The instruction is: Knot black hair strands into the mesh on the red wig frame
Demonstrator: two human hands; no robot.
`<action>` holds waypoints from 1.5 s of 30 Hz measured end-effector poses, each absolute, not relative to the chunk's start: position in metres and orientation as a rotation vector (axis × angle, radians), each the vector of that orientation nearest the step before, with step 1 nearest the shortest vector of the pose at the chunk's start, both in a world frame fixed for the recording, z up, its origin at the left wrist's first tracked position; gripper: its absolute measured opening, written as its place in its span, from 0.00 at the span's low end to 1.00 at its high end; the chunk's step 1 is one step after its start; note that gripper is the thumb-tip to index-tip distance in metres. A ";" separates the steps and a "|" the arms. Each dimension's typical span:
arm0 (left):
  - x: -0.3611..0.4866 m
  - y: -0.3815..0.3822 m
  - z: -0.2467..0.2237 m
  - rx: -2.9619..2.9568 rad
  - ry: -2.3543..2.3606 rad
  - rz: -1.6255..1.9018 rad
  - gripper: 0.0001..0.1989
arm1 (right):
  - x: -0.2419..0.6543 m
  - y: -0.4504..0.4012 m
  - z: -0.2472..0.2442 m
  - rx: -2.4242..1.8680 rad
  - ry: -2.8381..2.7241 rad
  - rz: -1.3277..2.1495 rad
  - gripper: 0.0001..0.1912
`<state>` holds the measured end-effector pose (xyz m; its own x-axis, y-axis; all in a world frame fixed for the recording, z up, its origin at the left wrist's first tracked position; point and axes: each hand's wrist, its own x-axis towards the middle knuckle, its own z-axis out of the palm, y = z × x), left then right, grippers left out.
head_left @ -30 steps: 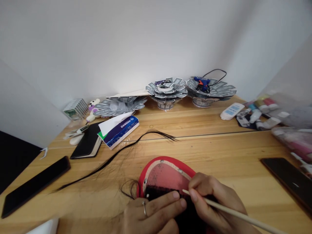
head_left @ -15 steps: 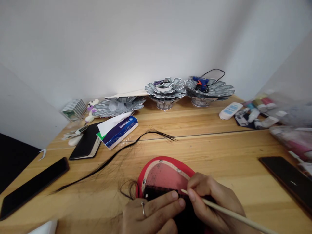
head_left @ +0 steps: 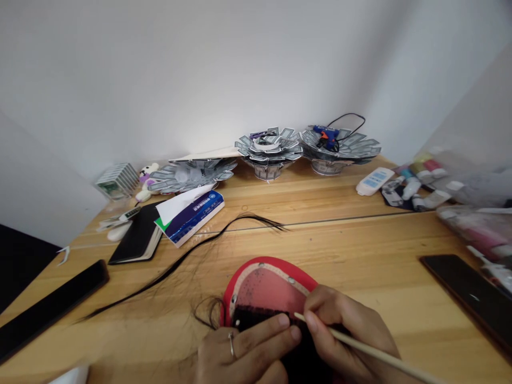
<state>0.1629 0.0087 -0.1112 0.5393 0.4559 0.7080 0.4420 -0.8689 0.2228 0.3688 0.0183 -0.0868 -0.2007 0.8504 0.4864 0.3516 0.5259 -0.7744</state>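
Note:
A red rounded form (head_left: 273, 262) lies at the bottom centre, with a pale pinned band and sheer mesh (head_left: 266, 288) on it. Black hair (head_left: 256, 316) covers its lower part. My left hand (head_left: 246, 349) rests on that hair, two fingers stretched out and pressing it down, a ring on one finger. Between the thumb and fingers of my right hand (head_left: 348, 330) is a thin pale wooden stick (head_left: 372, 350). Its tip touches the edge of the hair, just right of my left fingertips.
A long black hair strand (head_left: 188, 255) lies across the wooden table (head_left: 352, 245). Around it are a blue box (head_left: 196, 218), a black notebook (head_left: 138, 232), a dark slab (head_left: 464, 293) and a white bottle (head_left: 375, 181). Grey paper bowls (head_left: 268, 154) stand at the back, one holding a glue gun (head_left: 327, 136).
The whole view has shifted slightly, so things appear a little further left. Both hands keep nearly the same place on the form, the stick still in my right hand.

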 end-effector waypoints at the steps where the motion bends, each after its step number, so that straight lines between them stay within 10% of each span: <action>1: 0.163 0.009 -0.110 2.769 0.795 1.251 0.14 | 0.369 0.019 -0.087 -0.997 -1.781 0.630 0.11; 35: 0.171 0.018 -0.087 2.748 0.618 1.357 0.12 | 0.367 0.030 -0.102 -0.986 -1.582 0.948 0.15; 45: 0.177 0.007 -0.054 2.040 1.394 0.930 0.14 | 0.365 0.027 -0.091 -1.104 -1.478 1.087 0.17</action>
